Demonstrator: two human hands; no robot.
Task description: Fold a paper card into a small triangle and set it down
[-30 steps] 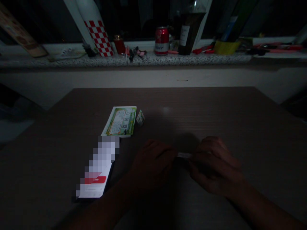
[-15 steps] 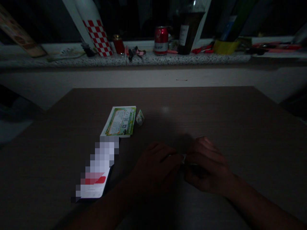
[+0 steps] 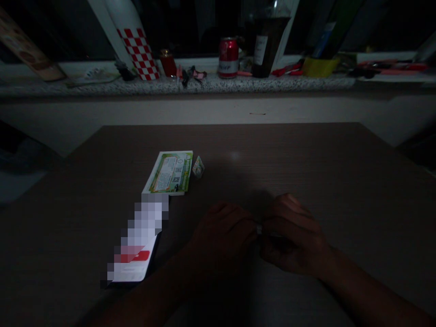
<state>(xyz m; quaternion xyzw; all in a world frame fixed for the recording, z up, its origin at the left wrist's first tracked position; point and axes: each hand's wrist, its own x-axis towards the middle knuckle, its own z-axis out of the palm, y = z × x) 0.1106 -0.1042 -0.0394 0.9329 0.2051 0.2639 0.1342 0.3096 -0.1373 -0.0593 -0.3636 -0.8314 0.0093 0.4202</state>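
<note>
Low over the dark table, my left hand (image 3: 225, 234) and my right hand (image 3: 294, 234) almost meet, fingers curled in a pinch. Between their fingertips shows a sliver of a small pale piece (image 3: 259, 228); most of it is covered by the fingers, and dim light hides what it is. Both hands are closed on it. Beyond my left hand lies a green and white booklet (image 3: 168, 172) with printed codes. A small folded piece of printed paper (image 3: 198, 167) stands beside its right edge. Left of my left forearm, a phone (image 3: 138, 268) lies with its screen lit and partly pixelated.
Behind the table (image 3: 289, 145) runs a speckled stone windowsill (image 3: 204, 86). On it stand a red can (image 3: 228, 57), a dark bottle (image 3: 264, 50), a red-and-white checked bottle (image 3: 139, 52), a small red jar (image 3: 168, 63) and a yellow container (image 3: 320, 67).
My left fingers have shifted slightly and the visible sliver between the hands has moved a little left. My right hand, booklet and phone look nearly unchanged.
</note>
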